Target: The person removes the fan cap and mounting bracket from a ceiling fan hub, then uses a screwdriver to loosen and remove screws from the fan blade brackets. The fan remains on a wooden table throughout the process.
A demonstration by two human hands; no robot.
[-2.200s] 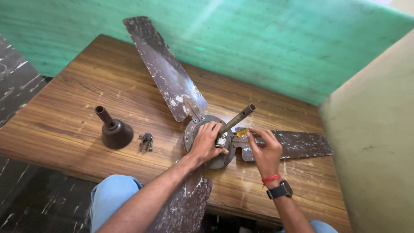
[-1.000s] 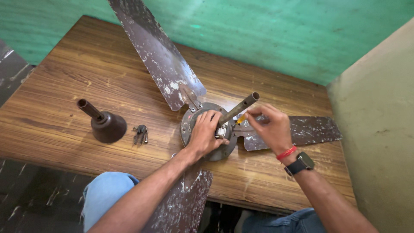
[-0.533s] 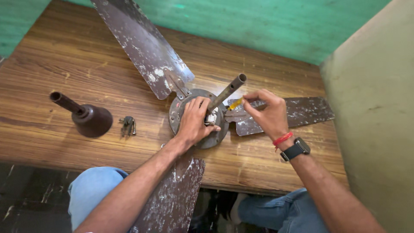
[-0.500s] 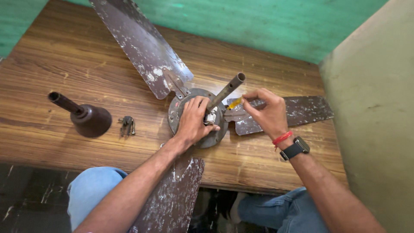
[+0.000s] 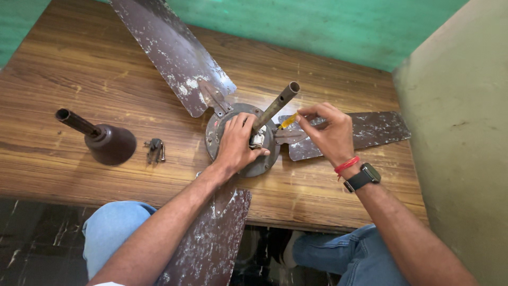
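On the bench (image 5: 63, 69) a brown cup (image 5: 108, 142) and some small screws (image 5: 155, 150) are lying left of the fan hub (image 5: 217, 135). Our left hand (image 5: 237, 143) is pressing down on the hub, fingers curled at the rod (image 5: 276, 106). Our right hand (image 5: 328, 132) is pinching a yellow screwdriver (image 5: 288, 121) just beside that rod.

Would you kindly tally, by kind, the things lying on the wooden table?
Fan blades: 3
Fan motor hub with its down rod: 1
Brown canopy cup with tube: 1
Small cluster of dark metal hardware: 1
Yellow-handled tool pinched in the right hand: 1
Total: 7
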